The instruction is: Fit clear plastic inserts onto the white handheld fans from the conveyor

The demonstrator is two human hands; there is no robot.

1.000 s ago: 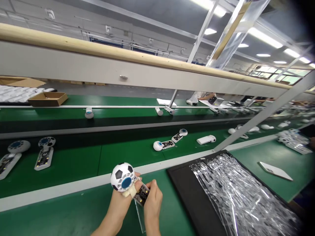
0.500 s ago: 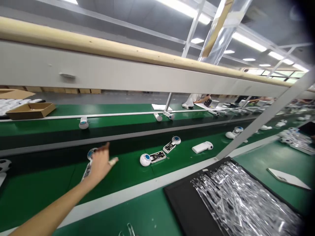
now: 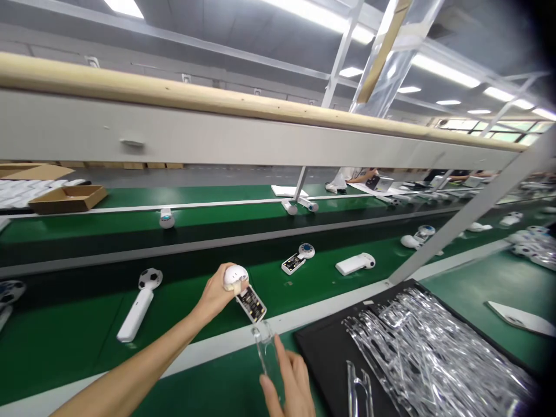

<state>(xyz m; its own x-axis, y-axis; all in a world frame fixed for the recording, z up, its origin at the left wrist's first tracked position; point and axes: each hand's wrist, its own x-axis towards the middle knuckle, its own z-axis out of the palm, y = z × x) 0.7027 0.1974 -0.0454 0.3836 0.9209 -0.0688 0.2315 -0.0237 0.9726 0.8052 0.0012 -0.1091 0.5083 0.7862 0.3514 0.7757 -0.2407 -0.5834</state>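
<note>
My left hand (image 3: 217, 289) is closed around the round white head of a handheld device (image 3: 252, 304), whose open handle bares a dark circuit board. It is held up over the green belt, tilted down to the right. Just below its lower end, my right hand (image 3: 289, 376) grips a long clear plastic piece (image 3: 266, 347) between thumb and fingers. The tip of the clear piece is close to the board end; I cannot tell whether they touch. A white device with a football-patterned head (image 3: 135, 307) lies on the belt left of my left hand.
Another open device (image 3: 295, 262) and a closed white one (image 3: 354, 264) lie on the belt (image 3: 191, 324). At right, a black tray (image 3: 321, 347) bears a heap of clear plastic pieces (image 3: 434, 353). A slanted white post (image 3: 469, 208) and a wood-topped rail (image 3: 260, 136) cross in front.
My left hand has moved right from the left device and picked up the nearer open device. The left device now lies football side up. My right hand has come into view with a clear plastic piece.
</note>
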